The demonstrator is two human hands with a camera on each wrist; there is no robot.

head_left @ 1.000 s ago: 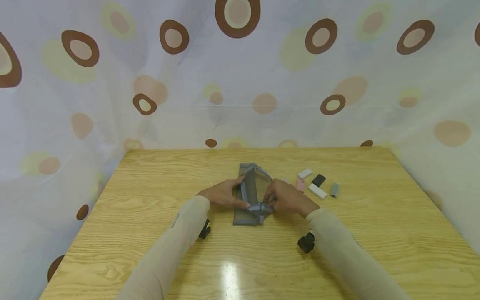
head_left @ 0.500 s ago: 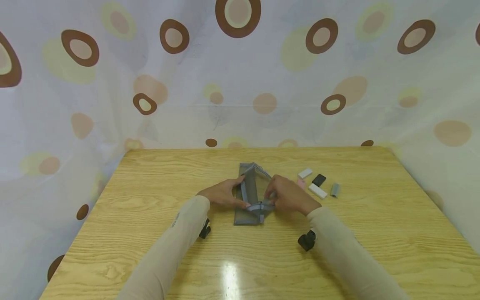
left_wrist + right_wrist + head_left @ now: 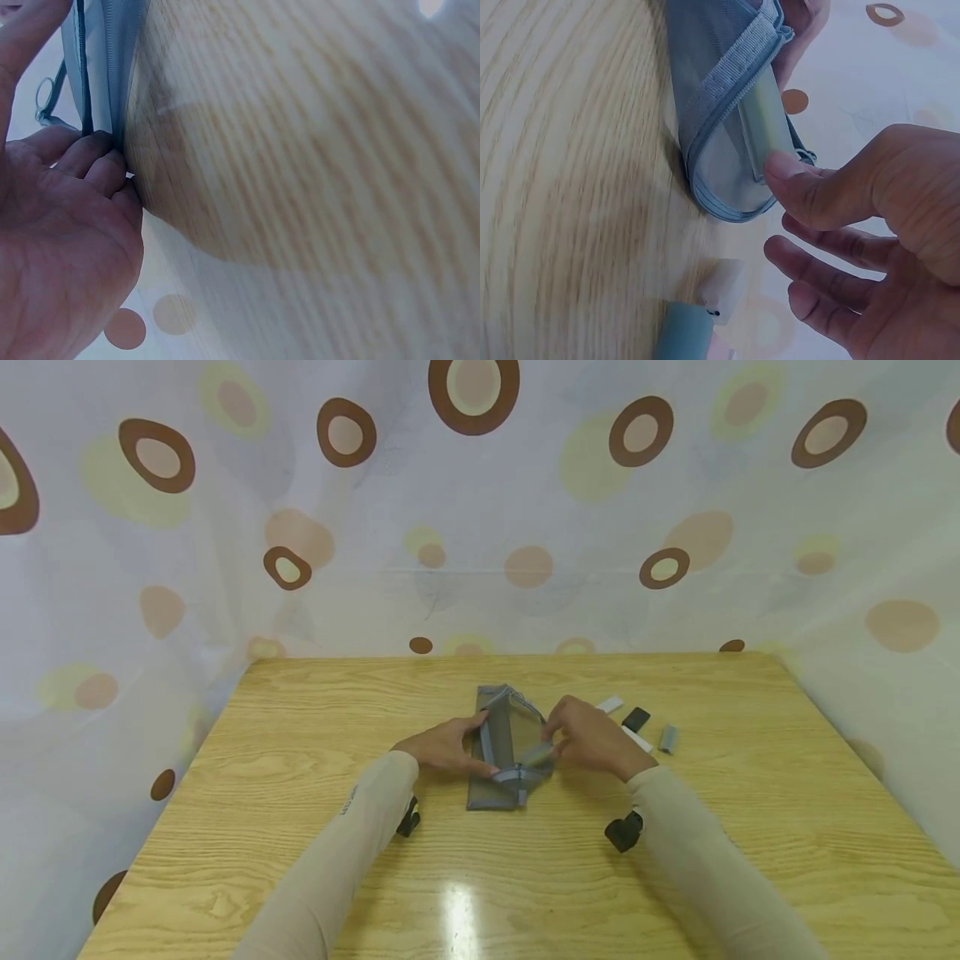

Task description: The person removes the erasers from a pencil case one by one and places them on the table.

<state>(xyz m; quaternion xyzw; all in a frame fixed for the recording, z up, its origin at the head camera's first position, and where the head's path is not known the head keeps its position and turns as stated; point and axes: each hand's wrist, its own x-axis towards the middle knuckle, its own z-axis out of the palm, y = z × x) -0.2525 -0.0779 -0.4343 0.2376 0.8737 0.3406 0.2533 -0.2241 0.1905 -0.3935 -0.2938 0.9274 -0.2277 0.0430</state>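
Observation:
A grey mesh zip pouch (image 3: 491,795) lies on the table with its mouth spread. My left hand (image 3: 446,747) holds the pouch's left side, thumb and fingers spread along the opening; in the left wrist view its fingers curl at the zip edge (image 3: 120,67). At the right of the mouth, my right hand (image 3: 592,737) pinches a pale yellow-green rectangular block (image 3: 765,112). The block's far part is inside the pouch and its near end is under my thumb (image 3: 784,166). The other right-hand fingers are loosely bent.
Right of the pouch lie small blocks: a black one (image 3: 637,719), a grey-green one (image 3: 669,739) and two white ones, partly behind my right hand. A patterned curtain (image 3: 480,610) hangs at the table's (image 3: 337,693) far edge.
My right hand has shifted right and slightly away from me at the pouch's mouth, and the pale block now shows there. It now covers more of the loose blocks. My left hand has stayed still.

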